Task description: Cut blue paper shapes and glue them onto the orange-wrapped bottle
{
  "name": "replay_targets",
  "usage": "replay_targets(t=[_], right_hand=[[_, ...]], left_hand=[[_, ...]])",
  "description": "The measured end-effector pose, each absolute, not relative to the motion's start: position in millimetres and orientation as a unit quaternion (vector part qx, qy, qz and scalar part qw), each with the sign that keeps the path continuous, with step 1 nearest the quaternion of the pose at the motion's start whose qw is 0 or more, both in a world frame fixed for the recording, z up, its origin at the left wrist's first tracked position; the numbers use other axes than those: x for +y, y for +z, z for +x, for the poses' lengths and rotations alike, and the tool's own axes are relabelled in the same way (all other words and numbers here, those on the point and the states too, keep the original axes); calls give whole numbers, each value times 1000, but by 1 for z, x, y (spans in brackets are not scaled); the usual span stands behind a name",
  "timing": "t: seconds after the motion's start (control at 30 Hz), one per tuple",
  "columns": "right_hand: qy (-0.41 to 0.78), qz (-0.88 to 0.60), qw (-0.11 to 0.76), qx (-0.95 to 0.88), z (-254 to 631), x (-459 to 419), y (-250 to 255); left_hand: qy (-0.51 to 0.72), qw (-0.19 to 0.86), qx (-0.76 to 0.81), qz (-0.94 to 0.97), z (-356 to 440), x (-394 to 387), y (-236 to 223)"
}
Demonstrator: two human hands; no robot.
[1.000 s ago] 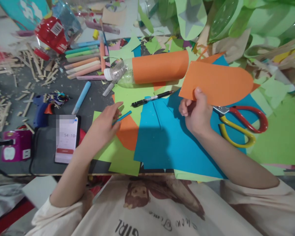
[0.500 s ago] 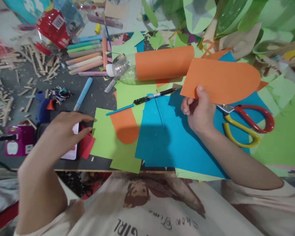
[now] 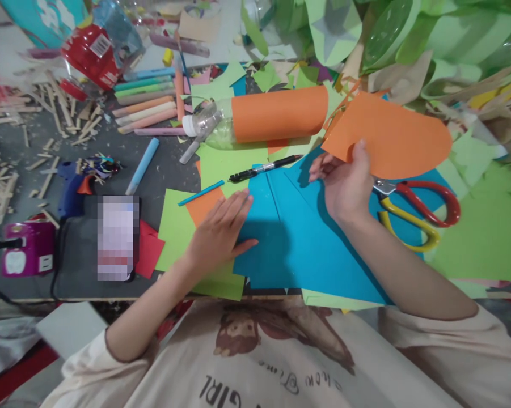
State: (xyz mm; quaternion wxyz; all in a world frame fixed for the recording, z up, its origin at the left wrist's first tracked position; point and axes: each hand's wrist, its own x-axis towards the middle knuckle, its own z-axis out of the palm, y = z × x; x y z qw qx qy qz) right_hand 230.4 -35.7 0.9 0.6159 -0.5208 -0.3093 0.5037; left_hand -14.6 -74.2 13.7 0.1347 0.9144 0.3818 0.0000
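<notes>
Orange paper cutout [image 3: 402, 139] is pinched along near edge in right hand [image 3: 349, 184], left hand [image 3: 219, 229] open over papers [image 3: 174, 226] toward front edge of desk [image 3: 80, 288]; light grip best avoids creasing.

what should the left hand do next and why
It could probably pinch the orange paper on the green sheet: the left hand covers part of that paper, fingers stretched out and seemingly holding nothing, while the right hand is occupied with the rounded orange cutout.
</notes>
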Motion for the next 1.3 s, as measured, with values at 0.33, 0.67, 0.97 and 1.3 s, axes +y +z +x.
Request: replay_targets(t=[0.33, 0.67, 0.97, 1.3], right_hand=[[510, -518, 597, -340, 226, -39, -3], [503, -535, 593, -328, 223, -36, -3], [510, -531, 595, -323, 222, -37, -1], [502, -500, 626, -325, 226, -35, -6]], left_hand=[[138, 66, 572, 806, -74, -65, 18], [181, 171, 633, 733, -75, -37, 40], [133, 303, 600, 728, -66, -24, 49], [130, 353, 403, 834, 22, 47, 34]])
